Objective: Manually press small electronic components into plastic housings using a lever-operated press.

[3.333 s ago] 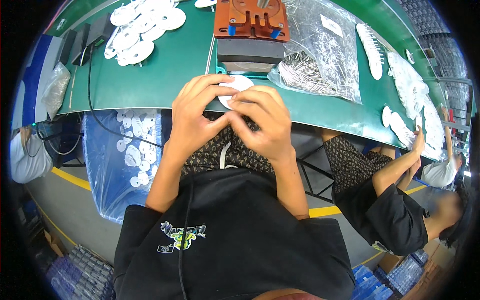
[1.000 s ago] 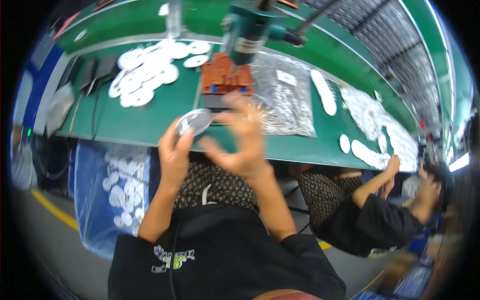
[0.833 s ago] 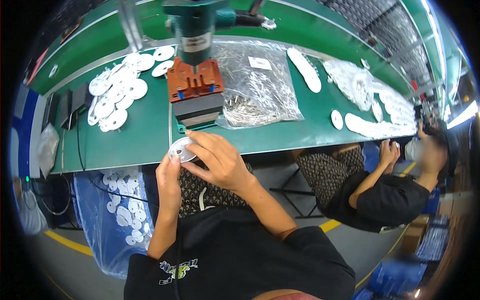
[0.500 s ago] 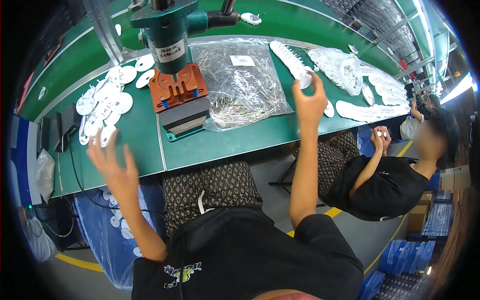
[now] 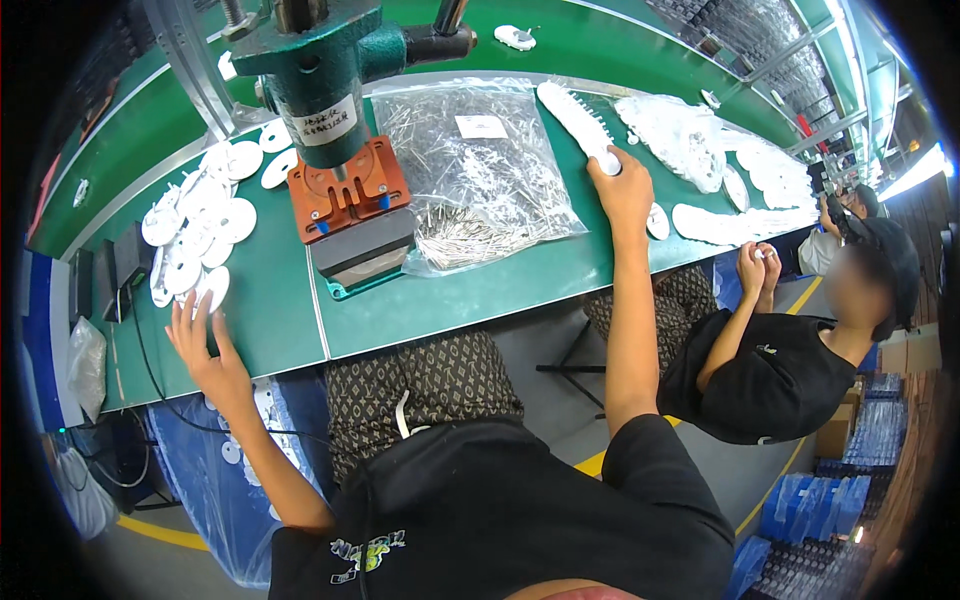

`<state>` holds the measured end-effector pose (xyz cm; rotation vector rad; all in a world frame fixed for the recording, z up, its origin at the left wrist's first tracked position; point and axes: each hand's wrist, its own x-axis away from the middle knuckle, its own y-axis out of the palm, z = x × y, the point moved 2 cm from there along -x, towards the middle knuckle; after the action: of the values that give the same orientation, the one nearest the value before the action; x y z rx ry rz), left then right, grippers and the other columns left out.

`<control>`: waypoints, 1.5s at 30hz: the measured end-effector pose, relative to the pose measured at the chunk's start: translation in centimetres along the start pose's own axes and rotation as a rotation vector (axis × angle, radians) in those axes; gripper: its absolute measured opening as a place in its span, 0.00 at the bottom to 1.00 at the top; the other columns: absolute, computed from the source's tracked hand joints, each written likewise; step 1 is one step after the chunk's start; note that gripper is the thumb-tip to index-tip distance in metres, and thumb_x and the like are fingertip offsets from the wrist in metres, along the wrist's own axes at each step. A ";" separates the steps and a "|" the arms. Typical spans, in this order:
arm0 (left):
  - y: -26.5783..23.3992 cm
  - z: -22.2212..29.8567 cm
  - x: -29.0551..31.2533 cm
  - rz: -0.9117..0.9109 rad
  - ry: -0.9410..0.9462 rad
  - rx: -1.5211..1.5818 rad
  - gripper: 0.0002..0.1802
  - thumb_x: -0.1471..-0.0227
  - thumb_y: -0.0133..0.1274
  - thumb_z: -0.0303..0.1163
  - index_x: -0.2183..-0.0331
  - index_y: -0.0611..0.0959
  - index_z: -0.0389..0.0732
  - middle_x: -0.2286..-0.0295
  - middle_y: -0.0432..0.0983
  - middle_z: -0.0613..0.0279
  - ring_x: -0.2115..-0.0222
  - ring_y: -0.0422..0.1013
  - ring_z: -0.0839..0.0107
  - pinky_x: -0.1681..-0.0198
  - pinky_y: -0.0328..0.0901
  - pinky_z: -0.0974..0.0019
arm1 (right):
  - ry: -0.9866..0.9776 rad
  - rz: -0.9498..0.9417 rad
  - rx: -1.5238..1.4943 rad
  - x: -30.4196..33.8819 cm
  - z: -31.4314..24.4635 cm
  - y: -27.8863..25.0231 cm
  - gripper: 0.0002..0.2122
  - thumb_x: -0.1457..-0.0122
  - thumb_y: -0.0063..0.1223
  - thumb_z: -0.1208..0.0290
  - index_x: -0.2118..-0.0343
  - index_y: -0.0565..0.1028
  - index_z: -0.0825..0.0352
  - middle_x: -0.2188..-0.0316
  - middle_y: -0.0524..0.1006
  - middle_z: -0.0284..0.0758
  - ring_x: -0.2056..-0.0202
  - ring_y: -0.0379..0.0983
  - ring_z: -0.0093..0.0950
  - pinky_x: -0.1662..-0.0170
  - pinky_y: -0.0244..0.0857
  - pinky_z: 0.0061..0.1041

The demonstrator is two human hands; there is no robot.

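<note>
- Black short-sleeved shirt [image 5: 500,510] and patterned trousers [image 5: 430,380]: nearest the camera; lower legs hidden from view.
- Blue plastic liner [image 5: 190,480] holding small white parts [image 5: 232,452]: below the bench edge at left, presumably to keep loose parts together; contents partly covered by the person's arm.
- Left hand [image 5: 210,362]: fingers spread, tips at the nearest disc [image 5: 213,289] of a pile of white discs [image 5: 236,220]; no pinch visible, firm contact impossible to confirm.
- Same pile: loosely overlapped on the green workbench [image 5: 450,310], apparently for easy reach from the left; lower discs covered by upper ones.
- Orange fixture [image 5: 312,195] on a dark grey block [image 5: 365,258]: directly beneath the dark green press head [image 5: 310,90], probably for alignment; rear of the fixture masked, press top cut off by the view.
- Clear plastic bag [image 5: 490,165]: flat, just right of the fixture; metal pins [image 5: 455,235] gathered toward its near end, seemingly for quick access; glare over the film.
- Right hand [image 5: 628,190]: thumb and forefinger curved about the end disc [image 5: 606,160] of a row of white discs [image 5: 572,115]; pinching or merely touching, impossible to tell.
- Same row: closely overlapped, thin stems along the right side, perhaps to save space.
- Co-worker [image 5: 790,380], far right: hands together around something white, too small to identify.
</note>
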<state>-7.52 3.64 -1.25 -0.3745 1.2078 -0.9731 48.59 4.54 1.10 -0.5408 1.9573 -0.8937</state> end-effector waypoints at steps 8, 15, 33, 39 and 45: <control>-0.6 0.7 0.3 0.068 0.043 0.061 0.13 0.40 0.51 0.27 0.55 0.84 0.39 0.53 0.79 0.59 0.44 0.68 0.56 0.34 0.52 0.48 | -0.007 -0.040 0.022 0.0 -0.3 0.1 0.22 0.47 0.62 0.54 0.55 0.79 0.66 0.59 0.80 0.47 0.55 0.75 0.45 0.50 0.68 0.39; -1.0 1.7 1.3 0.116 0.033 0.229 0.12 0.42 0.54 0.22 0.56 0.84 0.34 0.58 0.82 0.56 0.54 0.76 0.59 0.46 0.66 0.58 | -0.207 0.318 -0.231 1.5 -0.1 -0.4 0.18 0.39 0.58 0.63 0.53 0.76 0.71 0.50 0.75 0.50 0.49 0.70 0.46 0.44 0.62 0.41; -0.8 10.4 2.6 -0.298 0.211 0.571 0.14 0.58 0.65 0.22 0.64 0.86 0.39 0.55 0.78 0.53 0.50 0.73 0.53 0.48 0.68 0.57 | -0.603 -0.111 -0.432 11.1 -14.8 -2.3 0.06 0.48 0.62 0.76 0.66 0.79 0.66 0.65 0.74 0.37 0.63 0.71 0.39 0.58 0.66 0.35; 0.1 10.5 2.6 -0.244 0.229 0.652 0.18 0.60 0.66 0.19 0.61 0.84 0.36 0.58 0.80 0.54 0.50 0.74 0.55 0.47 0.68 0.59 | -0.344 0.000 -0.858 12.6 -14.9 -4.9 0.04 0.40 0.56 0.79 0.62 0.78 0.68 0.55 0.77 0.37 0.51 0.72 0.31 0.48 0.65 0.30; -0.1 10.7 2.5 -0.209 0.133 0.641 0.19 0.61 0.69 0.25 0.63 0.84 0.37 0.60 0.81 0.55 0.55 0.76 0.58 0.51 0.70 0.60 | 0.116 -0.784 -1.426 18.2 -18.6 -4.3 0.07 0.38 0.56 0.80 0.58 0.75 0.72 0.66 0.78 0.33 0.66 0.74 0.18 0.62 0.69 0.17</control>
<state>2.23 -0.98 1.08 0.0788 0.9191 -1.5198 23.45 -3.35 0.82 -2.1709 2.2559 0.2780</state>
